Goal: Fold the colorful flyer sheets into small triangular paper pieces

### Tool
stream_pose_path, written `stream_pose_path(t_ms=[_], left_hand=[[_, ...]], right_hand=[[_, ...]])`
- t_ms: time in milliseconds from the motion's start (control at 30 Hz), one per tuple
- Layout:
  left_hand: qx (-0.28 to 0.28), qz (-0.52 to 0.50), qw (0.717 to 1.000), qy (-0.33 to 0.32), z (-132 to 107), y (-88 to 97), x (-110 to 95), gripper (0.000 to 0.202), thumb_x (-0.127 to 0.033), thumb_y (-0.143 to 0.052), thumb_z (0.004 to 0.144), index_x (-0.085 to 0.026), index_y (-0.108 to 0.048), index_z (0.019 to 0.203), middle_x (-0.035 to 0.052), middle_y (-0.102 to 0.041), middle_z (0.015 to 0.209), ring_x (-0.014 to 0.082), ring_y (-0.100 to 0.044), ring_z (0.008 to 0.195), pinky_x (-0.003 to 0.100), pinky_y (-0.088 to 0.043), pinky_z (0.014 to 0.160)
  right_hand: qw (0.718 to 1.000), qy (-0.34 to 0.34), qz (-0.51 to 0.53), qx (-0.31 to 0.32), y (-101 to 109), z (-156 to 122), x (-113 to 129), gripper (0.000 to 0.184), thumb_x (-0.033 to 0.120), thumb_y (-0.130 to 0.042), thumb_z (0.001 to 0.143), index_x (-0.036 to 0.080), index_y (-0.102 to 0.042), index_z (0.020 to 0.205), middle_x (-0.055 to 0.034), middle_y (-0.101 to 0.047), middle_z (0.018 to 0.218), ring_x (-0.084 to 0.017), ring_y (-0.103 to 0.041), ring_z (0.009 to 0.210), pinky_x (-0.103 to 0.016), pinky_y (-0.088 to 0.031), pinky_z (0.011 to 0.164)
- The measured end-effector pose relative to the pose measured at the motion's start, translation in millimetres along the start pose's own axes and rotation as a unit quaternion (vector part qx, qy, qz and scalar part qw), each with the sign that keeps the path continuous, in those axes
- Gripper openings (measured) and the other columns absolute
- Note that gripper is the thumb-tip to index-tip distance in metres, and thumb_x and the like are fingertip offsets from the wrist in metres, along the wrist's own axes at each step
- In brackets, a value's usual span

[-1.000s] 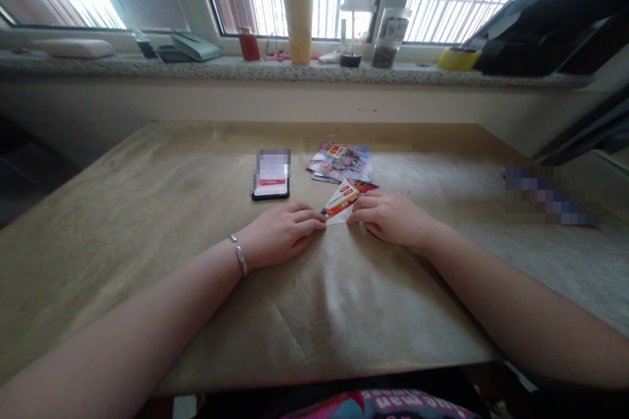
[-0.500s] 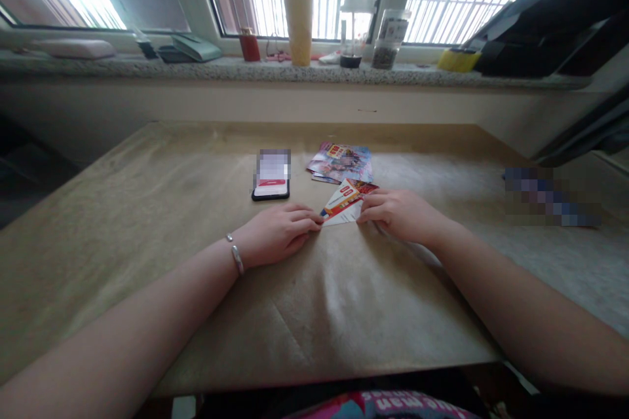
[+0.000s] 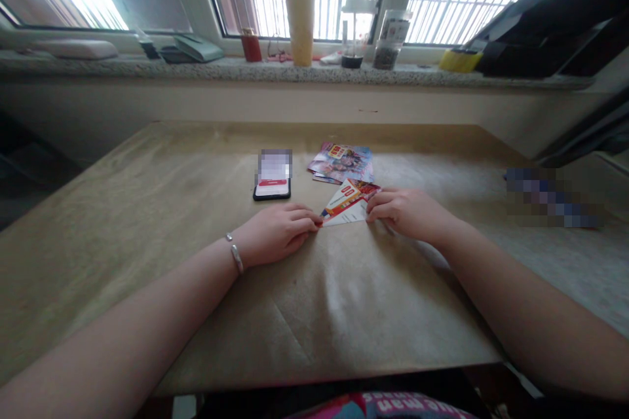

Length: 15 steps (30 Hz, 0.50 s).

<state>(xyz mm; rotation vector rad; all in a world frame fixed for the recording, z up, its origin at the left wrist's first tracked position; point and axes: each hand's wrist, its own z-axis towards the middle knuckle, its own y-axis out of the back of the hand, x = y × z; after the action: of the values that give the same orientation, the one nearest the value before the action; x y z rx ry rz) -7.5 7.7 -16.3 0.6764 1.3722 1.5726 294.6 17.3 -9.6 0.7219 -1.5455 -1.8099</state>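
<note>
A small folded printed paper point(image 3: 348, 205), red, orange and white, lies flat on the brown table point(image 3: 147, 209). My left hand point(image 3: 278, 230) rests palm down with its fingertips pressed together on the paper's left corner. My right hand point(image 3: 405, 213) lies on the paper's right side, fingers curled and pressing its edge down. A silver bracelet point(image 3: 234, 253) circles my left wrist.
A phone point(image 3: 272, 177) lies just beyond my left hand. A pile of colourful leaflets point(image 3: 341, 162) sits behind the folded paper. On the stone windowsill point(image 3: 122, 67) stand a tall cup of yellow drink point(image 3: 298, 10), a red can point(image 3: 251, 46), a jar point(image 3: 390, 39) and black items at right.
My right hand has slid to the right along the paper, uncovering more of it. My left hand has stayed on the left corner.
</note>
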Motion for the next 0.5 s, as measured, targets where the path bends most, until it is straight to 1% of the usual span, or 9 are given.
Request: stream_pose_path(t_ms=[267, 500], left_hand=[[-0.007, 0.007, 1.000, 0.000, -1.6, 0.0, 1.4, 0.024, -0.015, -0.042, 0.091, -0.019, -0.063, 0.102, 0.0048, -0.065, 0.116, 0.0175, -0.057, 0.106, 0.032, -0.050, 0.090], [-0.002, 0.002, 1.000, -0.003, -4.4, 1.2, 4.7, 0.024, -0.018, -0.041, 0.093, -0.019, -0.064, 0.099, 0.0034, -0.065, 0.116, 0.0176, -0.058, 0.105, 0.032, -0.050, 0.089]], right_hand=[[1.000, -0.020, 0.002, 0.005, 0.7, -2.8, -2.3, 0.032, 0.007, -0.050, 0.080, 0.028, -0.074, 0.083, 0.0026, -0.071, 0.101, -0.016, -0.066, 0.087, -0.025, -0.043, 0.065], [0.999, -0.036, -0.007, 0.010, 2.9, -5.7, -4.3, 0.035, 0.004, -0.049, 0.078, 0.029, -0.074, 0.083, 0.0041, -0.071, 0.104, -0.016, -0.066, 0.089, -0.024, -0.044, 0.066]])
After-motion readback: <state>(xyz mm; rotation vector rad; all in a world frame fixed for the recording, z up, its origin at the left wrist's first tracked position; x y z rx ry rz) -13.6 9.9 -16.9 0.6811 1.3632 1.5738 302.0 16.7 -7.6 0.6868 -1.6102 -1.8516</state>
